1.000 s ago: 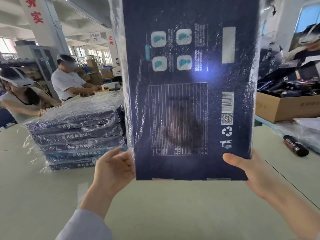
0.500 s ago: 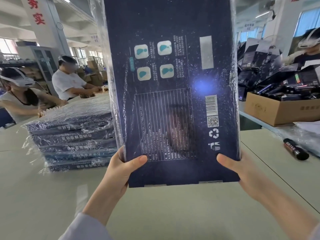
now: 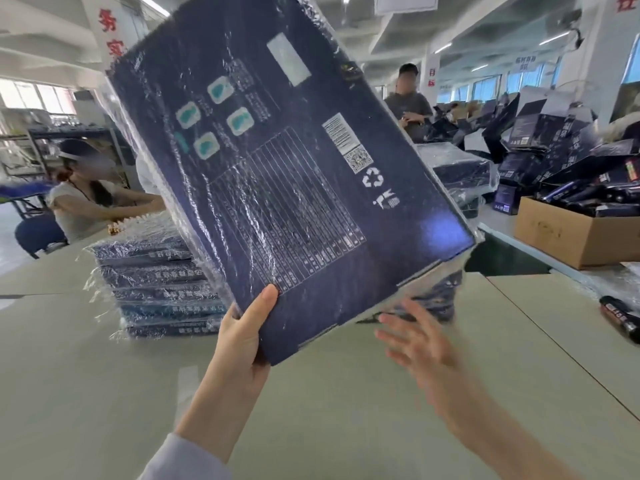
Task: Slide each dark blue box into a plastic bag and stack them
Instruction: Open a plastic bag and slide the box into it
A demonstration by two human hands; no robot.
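Has tipped the flat dark blue cardboard box (image 3: 277, 188) from upright to a slant since half a second ago, top leaning left. Has let go with the right hand (image 3: 419, 341), now just below the lower edge, fingers spread, blurred, empty. Pinches the bottom corner with the left hand (image 3: 242, 341), thumb on the printed face. Holds it aloft inside the clear crinkled plastic bag (image 3: 450, 282), beside the stack of bagged dark blue boxes (image 3: 156, 292), probably turning it flat for stacking.
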